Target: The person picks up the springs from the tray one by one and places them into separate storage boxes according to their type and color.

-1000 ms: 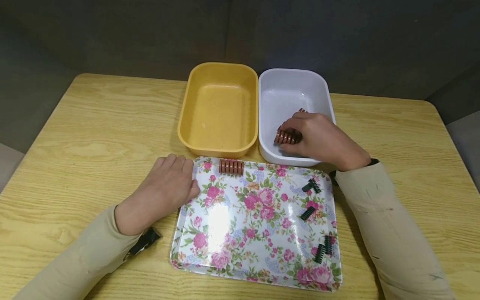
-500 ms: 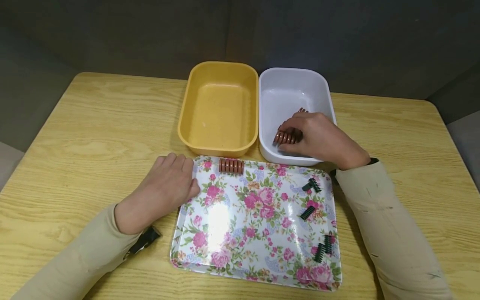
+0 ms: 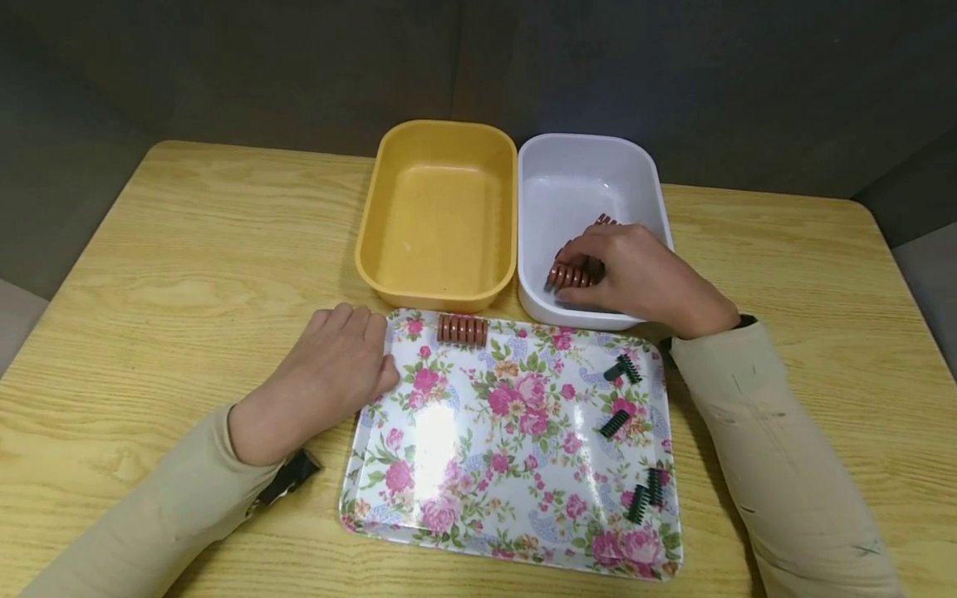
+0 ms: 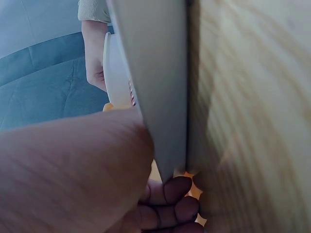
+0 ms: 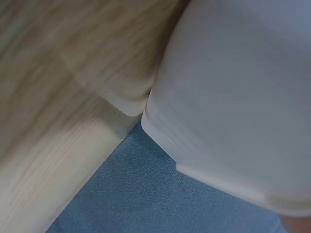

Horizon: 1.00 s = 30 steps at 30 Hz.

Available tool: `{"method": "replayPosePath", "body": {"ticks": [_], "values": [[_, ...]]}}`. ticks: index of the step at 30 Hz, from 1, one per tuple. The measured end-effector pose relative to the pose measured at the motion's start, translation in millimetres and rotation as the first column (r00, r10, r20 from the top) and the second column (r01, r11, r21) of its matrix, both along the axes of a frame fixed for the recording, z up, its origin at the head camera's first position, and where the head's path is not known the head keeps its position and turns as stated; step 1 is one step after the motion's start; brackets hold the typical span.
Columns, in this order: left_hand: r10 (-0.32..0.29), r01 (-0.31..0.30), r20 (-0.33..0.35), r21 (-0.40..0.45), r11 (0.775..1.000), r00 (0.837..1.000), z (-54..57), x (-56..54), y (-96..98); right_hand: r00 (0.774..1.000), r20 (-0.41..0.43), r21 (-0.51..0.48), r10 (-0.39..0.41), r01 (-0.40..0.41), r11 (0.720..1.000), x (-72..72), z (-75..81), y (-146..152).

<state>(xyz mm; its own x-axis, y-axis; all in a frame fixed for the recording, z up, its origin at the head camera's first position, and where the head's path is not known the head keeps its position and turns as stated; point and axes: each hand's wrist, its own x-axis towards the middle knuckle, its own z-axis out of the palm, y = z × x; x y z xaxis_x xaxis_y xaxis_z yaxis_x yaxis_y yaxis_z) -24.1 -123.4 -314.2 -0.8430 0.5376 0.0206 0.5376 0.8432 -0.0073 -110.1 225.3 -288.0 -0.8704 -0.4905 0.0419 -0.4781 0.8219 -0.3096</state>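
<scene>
My left hand [image 3: 321,382] holds the left edge of a flower-patterned tray [image 3: 478,415] near its far corner. In the left wrist view, curled fingers [image 4: 177,189] show at the edge of the tray [image 4: 155,73]. Inside the white bin [image 3: 591,154], my right hand [image 3: 635,270] pinches a brown coil spring [image 3: 566,276]. Another brown spring [image 3: 604,220] shows partly behind that hand. One more brown spring [image 3: 462,330] lies at the tray's far edge. Several small dark green ribbed pieces, like springs [image 3: 615,424], lie along the tray's right side.
A yellow bin [image 3: 441,295] stands against the white bin's left side, both just beyond the tray. All rest on a wooden table [image 3: 224,249] with a dark panel [image 3: 299,75] behind. The white bin's outer wall [image 5: 233,97] fills much of the right wrist view.
Almost nothing differs. Both hands keep their places and their hold; the head view has shifted very slightly.
</scene>
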Motion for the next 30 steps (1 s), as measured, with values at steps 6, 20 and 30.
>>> {"method": "replayPosePath", "body": {"ticks": [6,20,30], "values": [[0.012,-0.012,0.022,-0.001,1.0,1.0,0.5,-0.9,0.7,1.0,0.003,0.005,0.004,-0.004,1.0,-0.4,-0.1,0.1],[-0.008,0.008,-0.007,0.014,1.0,1.0,-0.1,-0.8,0.3,1.0,0.021,-0.048,-0.015,0.016,0.999,-0.3,0.5,0.8],[-0.002,0.002,0.012,0.02,1.0,1.0,-2.6,-1.1,0.3,0.996,-0.091,-0.077,0.024,-0.031,0.997,0.0,-1.3,3.5]]}}
